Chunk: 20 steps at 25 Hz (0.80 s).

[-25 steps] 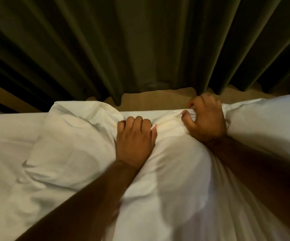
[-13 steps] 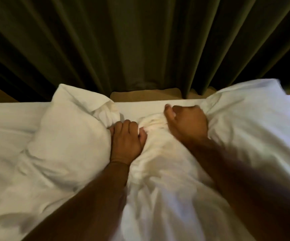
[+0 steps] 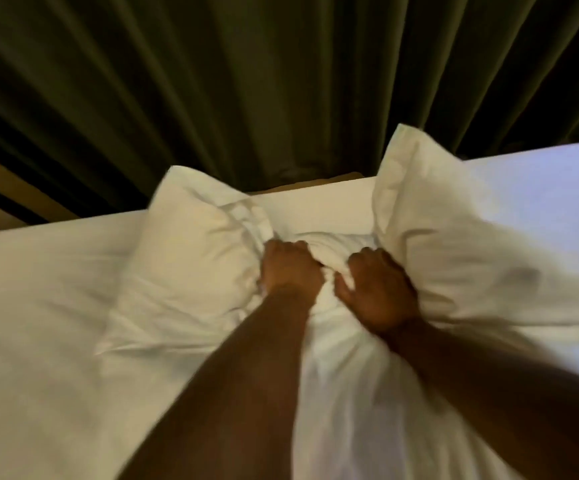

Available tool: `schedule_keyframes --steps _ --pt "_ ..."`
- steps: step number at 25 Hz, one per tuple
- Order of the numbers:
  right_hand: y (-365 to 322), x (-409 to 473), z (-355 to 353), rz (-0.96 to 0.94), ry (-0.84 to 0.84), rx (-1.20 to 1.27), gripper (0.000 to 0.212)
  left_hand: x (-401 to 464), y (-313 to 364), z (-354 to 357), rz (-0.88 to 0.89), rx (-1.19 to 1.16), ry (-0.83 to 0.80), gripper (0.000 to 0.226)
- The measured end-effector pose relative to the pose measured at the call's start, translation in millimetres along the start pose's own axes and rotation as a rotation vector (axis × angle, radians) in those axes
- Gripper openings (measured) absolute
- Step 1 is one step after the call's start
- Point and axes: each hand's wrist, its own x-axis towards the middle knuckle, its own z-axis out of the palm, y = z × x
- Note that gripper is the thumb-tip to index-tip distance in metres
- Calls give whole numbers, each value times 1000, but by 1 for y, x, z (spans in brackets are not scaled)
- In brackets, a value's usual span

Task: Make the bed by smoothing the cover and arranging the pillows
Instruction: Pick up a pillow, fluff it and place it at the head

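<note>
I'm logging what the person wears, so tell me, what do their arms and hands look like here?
Both forearms are bare as far as the view shows: no sleeves, gloves or watch. The left hand and right hand show no rings on the fingers, though motion blur and dim light could hide small details.

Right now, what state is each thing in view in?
Left hand: fingers curled, gripping bunched white fabric.
Right hand: gripping the same bunch.
Pillow: crumpled, pinched in at the middle, both ends puffed up.
Bed sheet: lying flat, lightly wrinkled.
Curtain: drawn shut.
</note>
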Motion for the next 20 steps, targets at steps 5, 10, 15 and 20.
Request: schedule_keyframes --steps 5,10,15,20 --pt "-18 -49 -53 -60 -376 -273 27 -95 21 -26 45 -3 -173 35" --pt "-71 -103 -167 -316 -642 -399 20 -206 25 -77 96 -87 -247 30" --pt "-92 -212 -290 -392 -776 -202 17 -383 19 -118 253 -164 -233 28" --pt "-135 -322 -434 -309 -954 -177 43 -569 8 -172 252 -294 -245 43"
